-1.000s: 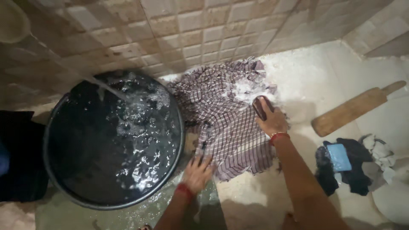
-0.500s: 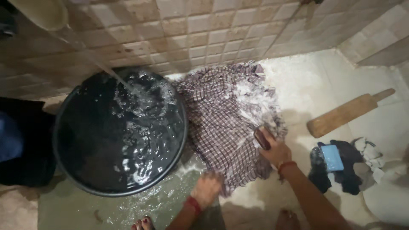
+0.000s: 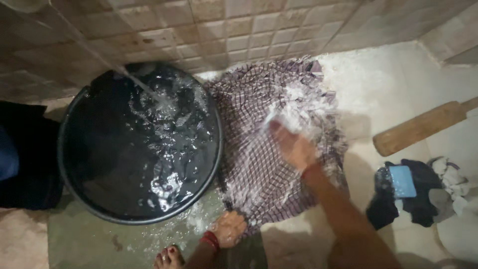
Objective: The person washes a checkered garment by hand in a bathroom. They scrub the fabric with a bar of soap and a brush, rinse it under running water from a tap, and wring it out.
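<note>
While water fills black tub (image 3: 139, 144) | tiled wet floor (image 3: 378, 84) | right hand (image 3: 294, 147) grip blurred, cannot tell | left hand (image 3: 228, 228) flat, pinning checked cloth (image 3: 269, 164)

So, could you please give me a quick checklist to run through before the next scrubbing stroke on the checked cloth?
1. Checked cloth spread flat on the floor: ok.
2. Left hand pinning the cloth's near edge: ok.
3. Right hand on the soapy patch, gripping a brush: cannot tell, it is motion-blurred.
4. Black tub not overflowing: not ok; water runs in, it looks brim-full, and the floor beside it is wet.
5. Wooden paddle clear of the stroke path: ok, it lies apart to the right.
6. Blue soap bar to hand: ok, resting on dark clothes.
</note>
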